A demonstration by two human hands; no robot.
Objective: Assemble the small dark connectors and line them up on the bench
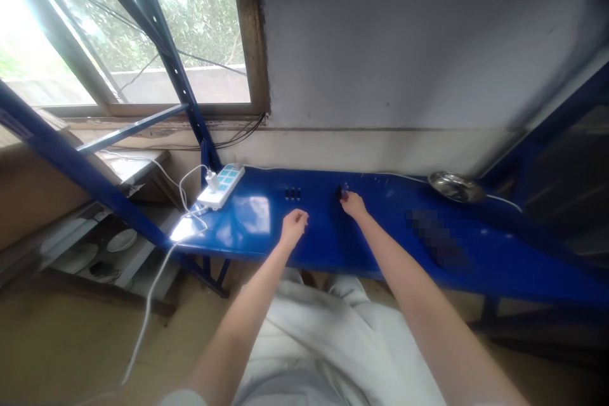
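Observation:
My right hand is low over the blue shelf, its fingers closed around a small dark piece too blurred to name. Just past those fingertips shows a small clear piece. Farther left, my left hand hovers near the front of the shelf with its fingers curled together; whether anything is inside them is hidden. Beyond it, three small dark cylinders with pale ends stand or lie side by side in a row; which of the two I cannot tell.
At the left end sits a white power strip with a plug and trailing white cable. A shiny metal bowl stands at the back right, and a blurred dark object lies nearer. Blue frame posts rise by the window.

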